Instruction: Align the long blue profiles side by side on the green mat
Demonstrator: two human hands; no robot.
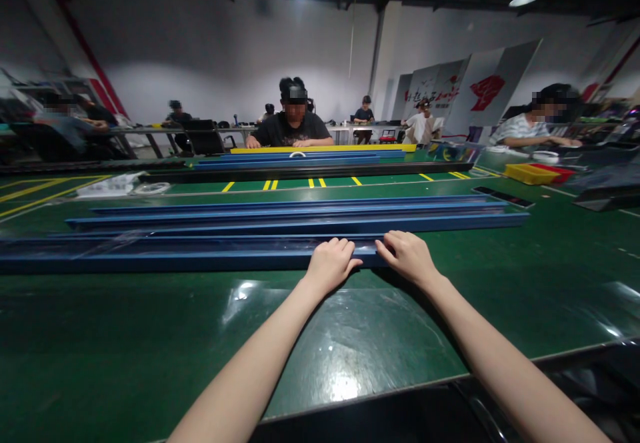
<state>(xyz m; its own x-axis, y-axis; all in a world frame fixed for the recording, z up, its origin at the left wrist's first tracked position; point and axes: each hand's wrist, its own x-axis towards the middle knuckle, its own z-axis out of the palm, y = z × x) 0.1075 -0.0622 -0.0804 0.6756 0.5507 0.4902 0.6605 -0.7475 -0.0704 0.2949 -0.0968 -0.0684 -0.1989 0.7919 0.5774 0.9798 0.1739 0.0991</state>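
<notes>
Presently my left hand [331,264] curls tight over a long, blue, plastic-looking channel [175,262], ten to twelve o'clock; right hand [411,256] half-curled at its end, hold unclear; I'd guess light, stiff; pinch its walls.

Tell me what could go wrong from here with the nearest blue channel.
The nearest blue channel leaves view on the left, so that end could snag something unseen. The left hand and right hand are both near its right end, so the length might swing if pushed. Other blue channels lie close behind and could be knocked.
</notes>
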